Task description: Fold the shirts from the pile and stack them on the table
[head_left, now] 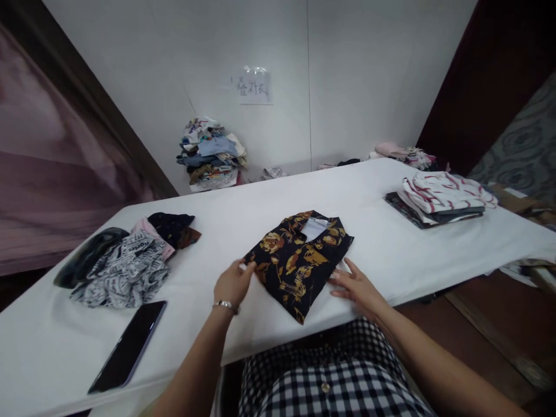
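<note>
A dark shirt [299,260] with a yellow and brown floral print lies partly folded on the white-covered table in front of me. Its collar points away from me, and a pale lining with a label shows inside the neck. At the shirt's left edge, my left hand [233,285] pinches the fabric between thumb and fingers. My right hand [354,285] rests by the right edge with its fingers spread, the tips touching the cloth. The lower part of the shirt narrows to a point toward me.
Crumpled clothes [130,269] and a black phone [129,346] lie on the left of the white tablecloth [208,243]. A stack of folded garments [443,200] sits at the right. Behind the table, clothes [212,153] are piled against the wall, below a paper sign [255,86].
</note>
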`<action>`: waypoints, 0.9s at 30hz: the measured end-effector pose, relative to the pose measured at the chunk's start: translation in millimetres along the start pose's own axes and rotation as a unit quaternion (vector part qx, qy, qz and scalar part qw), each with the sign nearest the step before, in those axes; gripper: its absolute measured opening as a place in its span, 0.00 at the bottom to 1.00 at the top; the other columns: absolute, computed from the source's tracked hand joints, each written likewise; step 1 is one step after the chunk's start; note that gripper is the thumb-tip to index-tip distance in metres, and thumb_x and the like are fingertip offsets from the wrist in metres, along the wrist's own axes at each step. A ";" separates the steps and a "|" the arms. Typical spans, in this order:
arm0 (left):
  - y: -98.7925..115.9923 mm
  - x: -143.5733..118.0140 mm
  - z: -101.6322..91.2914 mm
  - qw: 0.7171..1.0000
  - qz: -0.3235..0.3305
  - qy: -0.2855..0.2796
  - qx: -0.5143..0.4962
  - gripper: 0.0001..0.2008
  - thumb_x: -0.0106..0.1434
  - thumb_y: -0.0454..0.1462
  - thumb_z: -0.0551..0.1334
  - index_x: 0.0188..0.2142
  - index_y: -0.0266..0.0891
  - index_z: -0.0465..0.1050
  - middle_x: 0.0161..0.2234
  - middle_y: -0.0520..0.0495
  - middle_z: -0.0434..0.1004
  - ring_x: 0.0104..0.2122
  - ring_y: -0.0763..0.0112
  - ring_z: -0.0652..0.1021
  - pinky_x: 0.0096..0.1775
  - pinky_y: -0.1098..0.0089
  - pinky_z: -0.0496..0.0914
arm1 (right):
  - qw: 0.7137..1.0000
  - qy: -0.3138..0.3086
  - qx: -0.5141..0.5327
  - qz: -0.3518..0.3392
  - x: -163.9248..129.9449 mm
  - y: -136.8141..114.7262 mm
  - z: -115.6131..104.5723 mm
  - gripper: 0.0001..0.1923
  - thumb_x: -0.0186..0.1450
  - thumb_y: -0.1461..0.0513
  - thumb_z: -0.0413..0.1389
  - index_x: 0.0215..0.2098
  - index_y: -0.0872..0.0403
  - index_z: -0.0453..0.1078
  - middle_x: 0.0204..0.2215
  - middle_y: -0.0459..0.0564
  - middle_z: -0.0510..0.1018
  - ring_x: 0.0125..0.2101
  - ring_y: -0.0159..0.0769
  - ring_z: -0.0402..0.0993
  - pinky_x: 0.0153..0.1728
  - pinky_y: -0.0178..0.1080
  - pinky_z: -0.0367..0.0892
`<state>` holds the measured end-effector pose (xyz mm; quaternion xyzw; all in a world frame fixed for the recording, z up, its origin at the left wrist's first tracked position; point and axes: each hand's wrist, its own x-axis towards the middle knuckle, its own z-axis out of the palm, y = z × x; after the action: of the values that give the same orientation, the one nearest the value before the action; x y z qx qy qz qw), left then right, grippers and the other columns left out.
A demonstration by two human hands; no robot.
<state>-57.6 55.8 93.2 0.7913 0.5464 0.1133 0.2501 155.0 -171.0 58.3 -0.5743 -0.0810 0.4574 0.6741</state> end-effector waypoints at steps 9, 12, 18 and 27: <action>80.2 119.0 27.1 0.986 0.086 -0.129 -0.062 0.42 0.44 0.44 0.72 0.57 0.34 0.64 0.59 0.31 0.65 0.58 0.49 0.68 0.56 0.60 0.63 | 0.998 0.012 0.025 -0.052 22.4 3.0 29.9 0.57 0.51 0.62 0.67 0.68 0.43 0.37 0.51 0.54 0.73 0.30 0.34 0.75 0.18 0.31 0.69; 91.0 128.5 37.4 0.978 0.045 -0.180 -0.094 0.35 0.40 0.41 0.73 0.50 0.36 0.71 0.49 0.32 0.76 0.48 0.48 0.76 0.48 0.58 0.70 | 0.997 0.029 0.005 -0.072 28.5 5.8 33.1 0.57 0.50 0.63 0.65 0.69 0.45 0.36 0.47 0.55 0.75 0.25 0.32 0.72 0.15 0.30 0.63; 88.5 128.8 30.4 0.941 -0.011 -0.300 -0.154 0.13 0.44 0.42 0.70 0.29 0.38 0.77 0.30 0.38 0.82 0.33 0.52 0.81 0.34 0.59 0.74 | 0.995 0.046 -0.010 -0.086 32.8 -11.1 33.8 0.53 0.49 0.68 0.60 0.68 0.44 0.42 0.42 0.50 0.78 0.30 0.37 0.75 0.22 0.34 0.68; 126.8 137.0 -48.8 0.853 0.167 -0.186 -0.458 0.26 0.35 0.40 0.75 0.35 0.32 0.78 0.36 0.39 0.82 0.37 0.59 0.80 0.46 0.57 0.73 | 0.943 0.045 -0.102 -0.315 70.2 -142.0 33.7 0.51 0.47 0.70 0.59 0.67 0.53 0.48 0.24 0.40 0.73 0.29 0.32 0.71 0.35 0.36 0.70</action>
<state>74.5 160.0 187.7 0.6730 0.2357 0.2417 0.6581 247.9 -86.5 160.5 -0.6051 -0.2729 0.1847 0.7248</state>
